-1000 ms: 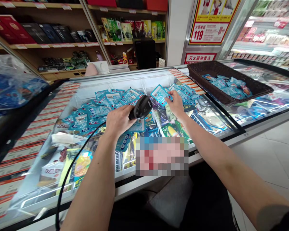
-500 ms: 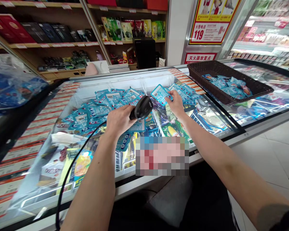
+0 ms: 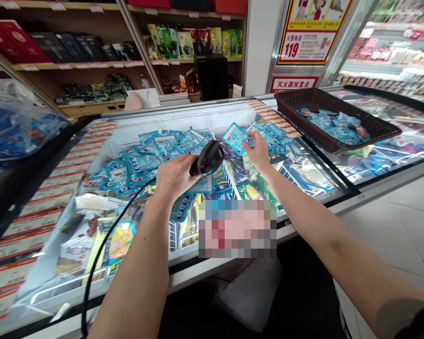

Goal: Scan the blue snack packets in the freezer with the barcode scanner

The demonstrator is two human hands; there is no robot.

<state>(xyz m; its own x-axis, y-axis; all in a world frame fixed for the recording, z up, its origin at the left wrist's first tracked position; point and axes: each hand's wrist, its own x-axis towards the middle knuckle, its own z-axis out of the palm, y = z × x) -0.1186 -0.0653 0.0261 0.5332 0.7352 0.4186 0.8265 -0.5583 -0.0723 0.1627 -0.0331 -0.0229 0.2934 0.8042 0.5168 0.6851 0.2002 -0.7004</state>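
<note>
My left hand (image 3: 176, 176) is wrapped round the handle of a black barcode scanner (image 3: 211, 157), whose head points up and to the right. Its cable (image 3: 108, 240) runs down past my forearm. Between the thumb and fingers of my right hand (image 3: 257, 150) is a blue snack packet (image 3: 235, 138), its printed side with a barcode facing up. Scanner and packet are a short way apart. Many similar blue packets (image 3: 141, 160) lie heaped on the glass top of the chest freezer (image 3: 127, 121), left of and behind the scanner. More packets (image 3: 273, 134) lie just beyond my right hand.
A brown wicker basket (image 3: 339, 94) with several blue packets in it rests on the freezer at the right. A clear plastic bag (image 3: 21, 122) of blue packs stands at the left. Price labels (image 3: 56, 197) line the freezer's left side. Shelves (image 3: 92, 66) stand behind.
Almost nothing differs. Both hands, the scanner and the held packet keep nearly the same places.
</note>
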